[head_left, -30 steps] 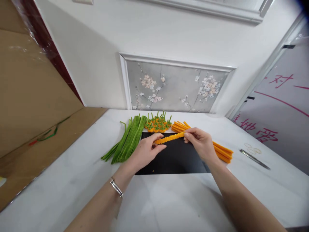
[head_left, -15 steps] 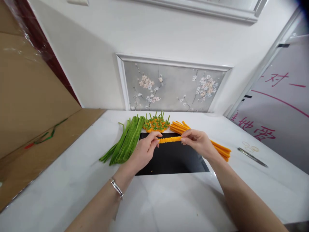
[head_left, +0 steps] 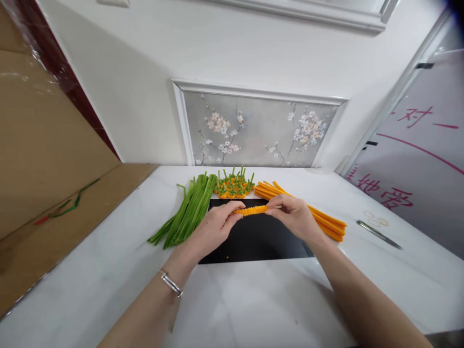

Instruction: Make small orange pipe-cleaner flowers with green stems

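Note:
Between both hands, above a black mat (head_left: 261,241), runs an orange pipe cleaner (head_left: 251,210) wound into a tight coil, lying nearly level. My left hand (head_left: 220,223) pinches its left end, and my right hand (head_left: 293,215) pinches its right end. A thin pale stick-like end shows among the right fingers; what it is I cannot make out. Long green pipe cleaners (head_left: 192,212) lie in a bundle left of the mat. Orange pipe cleaners (head_left: 326,222) lie behind and beside my right hand, partly hidden by it.
Several small orange pieces with green tops (head_left: 234,186) stand together behind the mat. To the right on the white table (head_left: 253,304) lie tweezers (head_left: 379,234) and thin rings (head_left: 375,220). A cardboard sheet (head_left: 72,222) borders the left; a wall closes off the back.
My right hand has shifted slightly left, and the coil between the hands looks shorter. A pale end now shows at the right fingers. The left hand has barely moved.

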A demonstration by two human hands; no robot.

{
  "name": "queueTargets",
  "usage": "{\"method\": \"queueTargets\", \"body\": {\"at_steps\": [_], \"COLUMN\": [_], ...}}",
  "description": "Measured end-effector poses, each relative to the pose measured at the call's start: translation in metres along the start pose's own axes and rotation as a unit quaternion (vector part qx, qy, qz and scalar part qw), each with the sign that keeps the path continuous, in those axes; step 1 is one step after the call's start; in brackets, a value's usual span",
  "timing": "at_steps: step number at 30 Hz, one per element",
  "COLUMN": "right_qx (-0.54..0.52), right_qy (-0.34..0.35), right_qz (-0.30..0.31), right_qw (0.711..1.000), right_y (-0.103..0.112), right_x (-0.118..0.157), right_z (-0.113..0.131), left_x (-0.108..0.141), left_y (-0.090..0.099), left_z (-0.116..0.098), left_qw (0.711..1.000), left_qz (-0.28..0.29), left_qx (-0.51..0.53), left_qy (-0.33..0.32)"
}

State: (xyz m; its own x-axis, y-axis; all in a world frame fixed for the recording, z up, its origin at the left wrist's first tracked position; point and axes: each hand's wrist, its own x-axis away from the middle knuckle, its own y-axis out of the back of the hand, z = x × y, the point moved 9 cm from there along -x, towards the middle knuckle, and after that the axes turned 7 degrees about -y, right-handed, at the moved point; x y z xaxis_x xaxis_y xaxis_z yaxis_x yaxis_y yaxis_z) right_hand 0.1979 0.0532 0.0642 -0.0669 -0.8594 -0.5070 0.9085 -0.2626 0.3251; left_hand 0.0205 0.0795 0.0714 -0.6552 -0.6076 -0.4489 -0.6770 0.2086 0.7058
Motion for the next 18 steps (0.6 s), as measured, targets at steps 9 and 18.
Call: {"method": "queueTargets", "body": {"at_steps": [9, 18], "right_qx": [0.134, 0.154], "right_qy": [0.166, 0.207], "right_qz": [0.052, 0.035], "right_qw": [0.976, 0.966], "right_y": [-0.031, -0.028], "right_x": [0.023, 0.026], "right_z": [0.049, 0.057], "left_x": [0.011, 0.007], "left_y": [-0.026, -0.021], "left_z": [-0.004, -0.009], "left_qw": [0.962, 0.987], "left_qz": [0.162, 0.107], "left_qx": [0.205, 0.11], "left_qy": [0.084, 0.053]}}
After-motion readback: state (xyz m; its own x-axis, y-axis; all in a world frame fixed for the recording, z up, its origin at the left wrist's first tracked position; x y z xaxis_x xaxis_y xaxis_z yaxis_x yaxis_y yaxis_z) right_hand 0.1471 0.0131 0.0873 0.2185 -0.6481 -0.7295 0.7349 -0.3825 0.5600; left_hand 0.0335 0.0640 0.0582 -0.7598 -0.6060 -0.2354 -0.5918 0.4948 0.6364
